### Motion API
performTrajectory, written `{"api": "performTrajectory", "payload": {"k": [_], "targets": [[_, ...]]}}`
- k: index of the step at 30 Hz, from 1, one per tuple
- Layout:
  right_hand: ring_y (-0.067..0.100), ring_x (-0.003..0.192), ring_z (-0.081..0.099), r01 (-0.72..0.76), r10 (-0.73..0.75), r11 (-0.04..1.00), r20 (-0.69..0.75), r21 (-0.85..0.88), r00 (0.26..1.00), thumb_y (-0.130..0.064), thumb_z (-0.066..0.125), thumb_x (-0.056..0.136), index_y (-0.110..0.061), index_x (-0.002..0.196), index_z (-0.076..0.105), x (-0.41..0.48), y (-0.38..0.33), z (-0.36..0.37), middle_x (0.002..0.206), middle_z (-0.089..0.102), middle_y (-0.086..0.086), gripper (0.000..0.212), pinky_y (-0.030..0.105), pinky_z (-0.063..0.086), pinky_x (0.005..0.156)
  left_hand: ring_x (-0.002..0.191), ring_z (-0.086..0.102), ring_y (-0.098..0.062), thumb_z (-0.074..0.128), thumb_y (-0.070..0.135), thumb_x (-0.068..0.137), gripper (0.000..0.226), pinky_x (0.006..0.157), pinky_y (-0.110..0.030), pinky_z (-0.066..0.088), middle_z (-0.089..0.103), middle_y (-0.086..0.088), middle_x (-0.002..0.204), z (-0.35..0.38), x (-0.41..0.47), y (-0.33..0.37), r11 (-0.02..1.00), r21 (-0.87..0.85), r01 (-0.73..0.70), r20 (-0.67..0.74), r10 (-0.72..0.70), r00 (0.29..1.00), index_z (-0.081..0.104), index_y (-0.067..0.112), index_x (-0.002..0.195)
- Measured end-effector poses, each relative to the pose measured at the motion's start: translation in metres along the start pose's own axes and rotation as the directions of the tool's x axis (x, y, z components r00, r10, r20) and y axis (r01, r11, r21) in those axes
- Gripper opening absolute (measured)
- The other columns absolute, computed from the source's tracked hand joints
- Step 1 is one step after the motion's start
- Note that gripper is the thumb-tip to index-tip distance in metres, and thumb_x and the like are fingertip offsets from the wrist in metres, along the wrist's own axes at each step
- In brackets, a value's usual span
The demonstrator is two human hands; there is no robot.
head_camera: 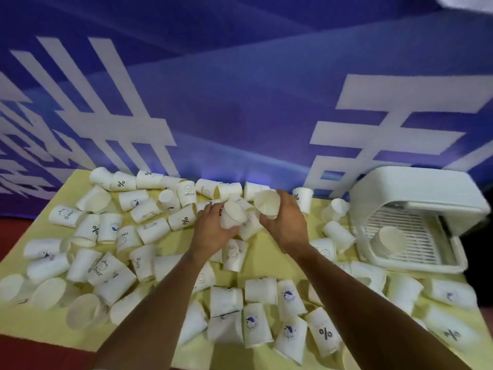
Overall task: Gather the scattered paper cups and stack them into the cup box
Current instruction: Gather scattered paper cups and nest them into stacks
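Note:
Several white paper cups (149,231) lie scattered on their sides all over a yellow table (256,257). My left hand (210,231) grips one white cup (232,213), its mouth tilted up and to the right. My right hand (286,222) holds a second white cup (266,202), its open mouth turned toward me. Both hands hover over the far middle of the table, close together. The white cup box (416,206), lid raised, stands at the right; one cup (389,240) sits on its slatted tray.
A blue backdrop with large white characters (240,102) hangs right behind the table's far edge. Red floor (16,231) shows at the left. Cups crowd the table near both forearms, with small bare patches in front of the box.

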State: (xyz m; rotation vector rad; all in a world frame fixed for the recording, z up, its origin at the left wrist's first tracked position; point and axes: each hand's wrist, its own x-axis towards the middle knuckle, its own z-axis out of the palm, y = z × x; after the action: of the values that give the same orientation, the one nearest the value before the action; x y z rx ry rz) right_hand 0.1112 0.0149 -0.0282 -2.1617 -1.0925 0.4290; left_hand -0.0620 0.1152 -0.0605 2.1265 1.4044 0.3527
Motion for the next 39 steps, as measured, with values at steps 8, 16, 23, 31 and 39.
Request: {"api": "performTrajectory", "payload": {"k": [8, 16, 23, 31, 39], "targets": [[0.022, 0.120, 0.055, -0.136, 0.140, 0.990, -0.151, 0.037, 0.979, -0.048, 0.076, 0.078, -0.025, 0.140, 0.045, -0.048, 0.115, -0.133, 0.136, 0.052, 0.000, 0.072, 0.041, 0.050, 0.095, 0.113, 0.052, -0.023, 0.083, 0.038, 0.066, 0.075, 0.099, -0.040, 0.045, 0.054, -0.004, 0.122, 0.084, -0.025, 0.148, 0.971, -0.146, -0.190, 0.190, 0.216, 0.958, 0.051, 0.016, 0.130], [0.026, 0.121, 0.053, -0.276, 0.278, 0.960, -0.312, 0.053, 0.908, -0.035, 0.074, 0.080, -0.019, 0.138, 0.046, -0.064, 0.199, -0.216, 0.133, 0.054, 0.004, 0.066, 0.037, 0.045, 0.092, 0.112, 0.053, -0.021, 0.084, 0.037, 0.067, 0.070, 0.095, -0.039, 0.047, 0.056, -0.002, 0.123, 0.130, -0.038, 0.219, 0.958, -0.128, -0.255, 0.227, 0.279, 0.933, 0.051, 0.018, 0.127], [0.028, 0.121, 0.053, -0.275, 0.273, 0.961, -0.240, 0.024, 0.932, -0.031, 0.075, 0.082, -0.015, 0.141, 0.042, -0.044, 0.222, -0.217, 0.135, 0.052, 0.007, 0.069, 0.038, 0.045, 0.093, 0.111, 0.055, -0.021, 0.083, 0.032, 0.069, 0.067, 0.094, -0.037, 0.047, 0.057, -0.001, 0.121, 0.138, -0.045, 0.211, 0.972, -0.110, -0.208, 0.214, 0.228, 0.950, 0.051, 0.019, 0.128], [0.031, 0.116, 0.056, -0.357, 0.353, 0.934, -0.093, -0.030, 0.931, -0.030, 0.082, 0.076, -0.010, 0.135, 0.045, -0.029, 0.230, -0.189, 0.131, 0.054, 0.012, 0.073, 0.043, 0.051, 0.094, 0.106, 0.056, -0.011, 0.082, 0.033, 0.071, 0.066, 0.085, -0.026, 0.046, 0.060, 0.007, 0.118, 0.122, -0.050, 0.179, 0.967, -0.194, -0.163, 0.252, 0.210, 0.945, 0.051, 0.024, 0.129], [0.021, 0.126, 0.055, -0.185, 0.180, 0.964, 0.042, 0.190, 0.983, -0.050, 0.073, 0.085, -0.016, 0.142, 0.051, -0.031, 0.178, -0.167, 0.140, 0.058, 0.004, 0.071, 0.033, 0.044, 0.102, 0.099, 0.060, -0.009, 0.083, 0.040, 0.071, 0.064, 0.079, -0.023, 0.048, 0.063, 0.009, 0.112, 0.111, -0.051, 0.188, 0.956, -0.264, -0.125, 0.253, 0.194, 0.948, 0.055, 0.028, 0.127]]}}
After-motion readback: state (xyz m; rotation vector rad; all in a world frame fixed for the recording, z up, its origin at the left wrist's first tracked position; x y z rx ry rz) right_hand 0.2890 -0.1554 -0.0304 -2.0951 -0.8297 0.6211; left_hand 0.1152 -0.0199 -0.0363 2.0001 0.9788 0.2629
